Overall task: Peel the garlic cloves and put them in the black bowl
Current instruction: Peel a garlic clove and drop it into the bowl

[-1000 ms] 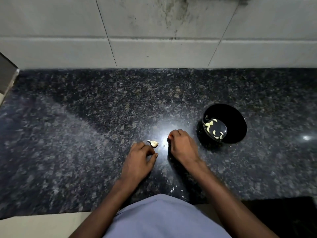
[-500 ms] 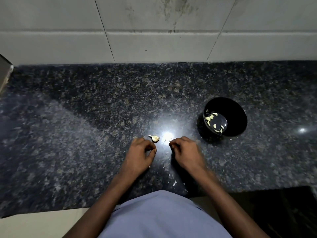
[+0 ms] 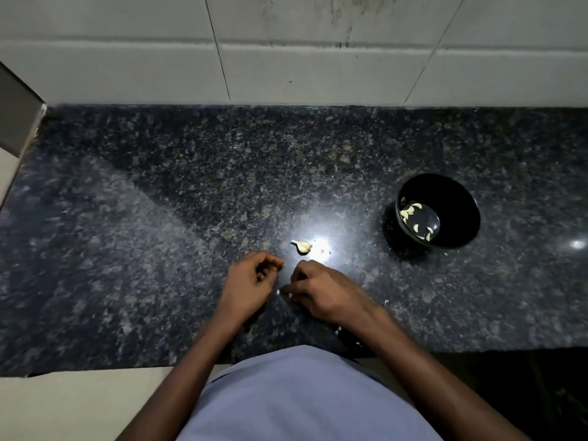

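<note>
Your curled left hand [image 3: 251, 281] and right hand [image 3: 321, 291] hide their own fingertips; whether either pinches anything, I cannot tell. At their 12 o'clock, apart from both, lies the small papery unpeeled garlic clove [image 3: 302, 246] on the polished speckled granite counter [image 3: 159, 218]. At 2 o'clock, the round glossy black bowl [image 3: 458, 202] holds pale peeled cloves [image 3: 410, 211].

We read this as a home kitchen: speckled dark granite counter [image 3: 159, 218] running up to a pale tiled wall [image 3: 318, 68] with stained grout, garlic [image 3: 303, 246] near the counter's front edge, black bowl [image 3: 458, 205] of peeled cloves [image 3: 410, 211] toward its right.
</note>
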